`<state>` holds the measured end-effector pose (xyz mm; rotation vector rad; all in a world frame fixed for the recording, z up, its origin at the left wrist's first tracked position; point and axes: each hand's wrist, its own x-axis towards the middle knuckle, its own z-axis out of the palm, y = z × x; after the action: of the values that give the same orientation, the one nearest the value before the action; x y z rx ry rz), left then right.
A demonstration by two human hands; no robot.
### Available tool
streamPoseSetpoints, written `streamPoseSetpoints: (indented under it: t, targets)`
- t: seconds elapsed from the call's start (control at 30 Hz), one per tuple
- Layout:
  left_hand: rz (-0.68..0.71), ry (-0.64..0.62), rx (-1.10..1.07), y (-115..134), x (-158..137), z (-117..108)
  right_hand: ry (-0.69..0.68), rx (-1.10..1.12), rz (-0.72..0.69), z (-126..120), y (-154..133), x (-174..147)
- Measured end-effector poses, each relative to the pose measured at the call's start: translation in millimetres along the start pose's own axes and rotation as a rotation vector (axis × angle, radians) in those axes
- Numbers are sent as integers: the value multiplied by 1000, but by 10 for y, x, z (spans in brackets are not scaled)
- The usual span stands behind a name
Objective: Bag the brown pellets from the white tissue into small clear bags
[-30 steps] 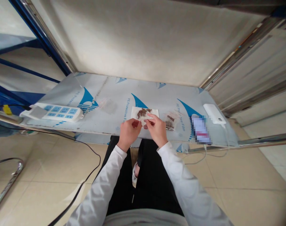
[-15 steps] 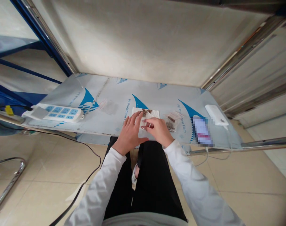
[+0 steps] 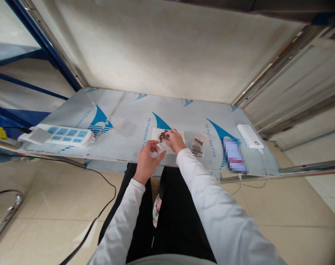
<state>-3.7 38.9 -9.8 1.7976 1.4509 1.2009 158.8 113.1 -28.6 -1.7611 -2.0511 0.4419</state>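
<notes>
The power strip (image 3: pixel 69 136) lies at the left end of the tabletop (image 3: pixel 167 105). To its right lies the flat bag (image 3: pixel 128 128). The sheet (image 3: pixel 156 137) lies further right, near the front edge, with small pieces (image 3: pixel 162 136) on it. The left hand (image 3: pixel 145 162) is at the sheet's front left, the plastic pouch (image 3: pixel 154 151) between its thumb and fingers. The right hand (image 3: pixel 175 140) is over the sheet, fingertips at the pieces. Right of the sheet lies the filled bag (image 3: pixel 197 146), then the phone (image 3: pixel 234 156). The corded device (image 3: pixel 249 135) lies behind and right of the phone.
</notes>
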Motion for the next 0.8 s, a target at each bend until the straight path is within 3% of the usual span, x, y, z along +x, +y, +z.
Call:
streamPoseSetpoints:
  t: [0.23, 0.5, 0.7, 0.8]
  targets:
    - [-13, 28, -24, -13, 35, 30, -71, -117, 24, 28, -70, 32]
    - [-38, -18, -19, -40, 16, 70, 4, -107, 175, 57, -124, 98]
    - [-46, -16, -5, -58, 10, 78, 111, 71, 195, -150, -243, -2]
    - [-34, -6, -19, -9, 23, 77, 193, 381, 92, -344, -459, -279]
